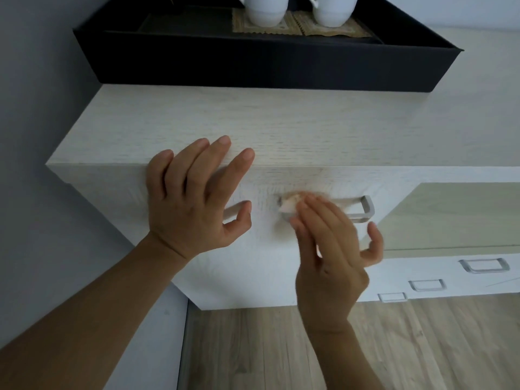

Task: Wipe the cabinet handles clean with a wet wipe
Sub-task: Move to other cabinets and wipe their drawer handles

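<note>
Wipe: crumpled pale wet wipe [289, 205], pressed on left end of brushed silver bar handle [363, 209].
Right hand [332, 257]: straight fingers [318, 218] pressing wipe, thumb apart.
Left hand [191, 198]: spread, empty, resting on pale wood cabinet [253, 122].
Axis: sideways; remaining bar rightward of fingers.

Left hand [194, 198]: mine, flat, back toward me, fingers straight and spread, thumb out to the side.
Left forearm [92, 299]: bare, reaching in from my lower left.
Right hand [332, 263]: fingers straight and close together, pointing up-left; thumb held apart; outline blurred.
Right forearm [354, 358]: bare, rising from below.
</note>
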